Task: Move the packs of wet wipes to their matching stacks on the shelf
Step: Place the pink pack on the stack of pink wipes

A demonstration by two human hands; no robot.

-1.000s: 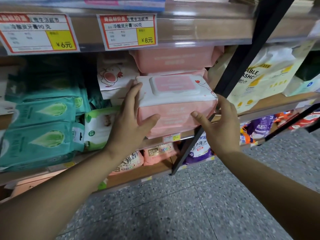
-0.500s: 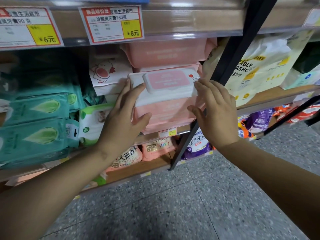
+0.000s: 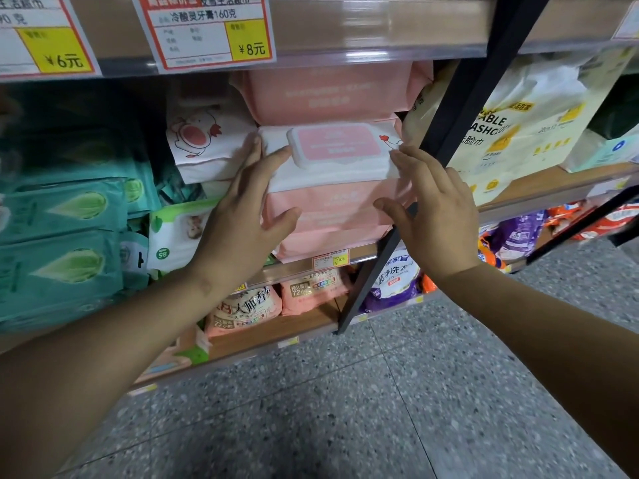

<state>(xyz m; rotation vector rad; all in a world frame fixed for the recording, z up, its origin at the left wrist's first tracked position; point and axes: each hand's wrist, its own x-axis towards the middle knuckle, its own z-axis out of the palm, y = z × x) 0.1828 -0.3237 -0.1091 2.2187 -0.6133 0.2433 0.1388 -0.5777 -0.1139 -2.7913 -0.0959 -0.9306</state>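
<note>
A pink and white pack of wet wipes (image 3: 332, 174) with a pink flip lid lies on the shelf (image 3: 539, 186), under another pink pack (image 3: 328, 95) and on top of a third pink pack (image 3: 328, 236). My left hand (image 3: 242, 216) presses flat against the pack's left front, fingers spread. On the pack's right front corner rests my right hand (image 3: 428, 209), fingers extended and apart. Neither hand wraps around the pack.
Green wipe packs (image 3: 65, 236) fill the shelf's left. White packs with a red cartoon (image 3: 207, 143) sit beside the pink stack. A slanted black shelf post (image 3: 463, 108) stands just right of it, with a yellow-white washcloth bag (image 3: 518, 122) beyond. Lower shelf holds detergent bags (image 3: 394, 281).
The pink pack has gone further back into the stack. Both hands went from holding its sides to pressing flat on its front, and the view moved closer.
</note>
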